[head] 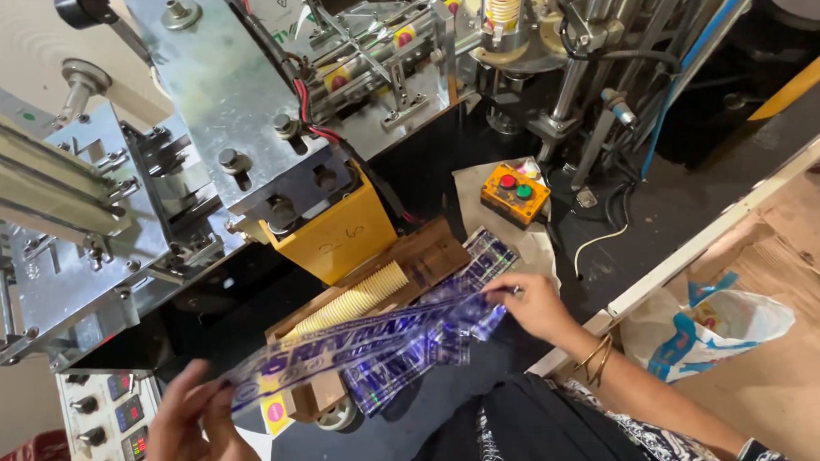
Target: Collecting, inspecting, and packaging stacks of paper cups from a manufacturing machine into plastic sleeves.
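Note:
My left hand [194, 423] pinches the near end of a long clear plastic sleeve [361, 342] with blue print. My right hand [533, 303] grips its far end, so the sleeve is stretched flat between both hands. It lies over a wooden chute [427, 254] that holds a row of stacked cream paper cups [357, 301]. More printed sleeves [429, 345] are piled under the stretched one. Gold bangles [596, 355] sit on my right wrist.
A metal cup-forming machine [206, 96] fills the upper left, with a yellow box [337, 237] at its base. An orange button box [515, 193] with a red and a green button lies behind the chute. A control panel [113, 416] is at lower left, a white-blue plastic bag [715, 327] on the right.

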